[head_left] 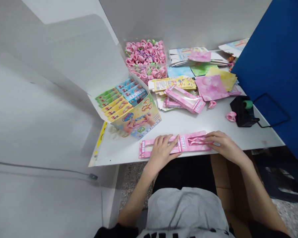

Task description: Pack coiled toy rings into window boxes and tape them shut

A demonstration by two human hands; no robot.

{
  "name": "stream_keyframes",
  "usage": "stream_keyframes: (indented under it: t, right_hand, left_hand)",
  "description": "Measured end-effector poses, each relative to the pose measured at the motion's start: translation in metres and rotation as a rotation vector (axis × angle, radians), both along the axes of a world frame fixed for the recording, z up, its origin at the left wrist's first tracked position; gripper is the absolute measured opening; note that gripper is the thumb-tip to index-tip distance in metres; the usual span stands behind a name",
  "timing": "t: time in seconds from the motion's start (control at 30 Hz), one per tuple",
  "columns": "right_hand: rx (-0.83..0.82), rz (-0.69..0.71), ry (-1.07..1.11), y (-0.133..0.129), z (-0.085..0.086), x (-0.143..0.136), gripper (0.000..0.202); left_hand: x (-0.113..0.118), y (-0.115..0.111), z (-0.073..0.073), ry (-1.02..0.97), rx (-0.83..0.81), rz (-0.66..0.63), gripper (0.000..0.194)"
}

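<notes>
A pink cardboard package (185,145) lies on the table's front edge, in two panels side by side, each with a cut-out window. My left hand (162,148) rests over the left panel, its fingers spread and flat. At the right panel's window, a pink and white striped cord (195,141) shows. My right hand (221,144) touches the right end of that panel, fingers stretched out over the cord's end; its thumb is mostly hidden.
A display box (141,120) with several coloured packs stands left. Behind it is a clear bin (167,54) of striped coils. Flat pink boxes (186,99) and coloured cards (211,87) are piled centrally. A black tape dispenser (240,114) stands right, beside a blue panel (275,76).
</notes>
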State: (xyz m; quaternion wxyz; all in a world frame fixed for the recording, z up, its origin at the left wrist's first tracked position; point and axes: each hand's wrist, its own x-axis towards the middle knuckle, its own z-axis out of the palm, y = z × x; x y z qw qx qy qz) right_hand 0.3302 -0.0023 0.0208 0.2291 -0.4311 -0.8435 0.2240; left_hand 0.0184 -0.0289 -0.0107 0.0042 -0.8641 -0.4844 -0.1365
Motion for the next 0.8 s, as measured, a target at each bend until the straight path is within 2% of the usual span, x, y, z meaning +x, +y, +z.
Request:
stream_keyframes:
  t: [0.13,0.3,0.47,0.57,0.67,0.8]
  right_hand:
    - [-0.022,0.004,0.026,0.0,-0.005,-0.023,0.024]
    - [-0.034,-0.139,0.094,-0.004,-0.01,-0.035,0.022]
    - [-0.067,-0.286,0.069,-0.002,-0.013,-0.02,0.025]
    - [-0.124,-0.39,0.013,-0.002,-0.013,-0.007,0.027]
    - [-0.212,-0.441,0.074,-0.003,-0.013,-0.001,0.03]
    - [-0.269,-0.516,0.161,-0.006,-0.013,0.002,0.038]
  left_hand:
    - [0.0,0.0,-0.002,-0.018,0.01,0.007,0.069]
    - [0.001,0.001,-0.003,-0.004,0.023,0.006,0.071]
    - [0.0,-0.001,-0.003,0.015,0.011,0.022,0.069]
    - [0.004,-0.003,0.001,0.007,-0.002,0.036,0.077]
    - [0.019,-0.003,0.007,0.007,0.019,0.06,0.085]
    - [0.047,0.007,0.012,-0.043,-0.016,-0.024,0.077]
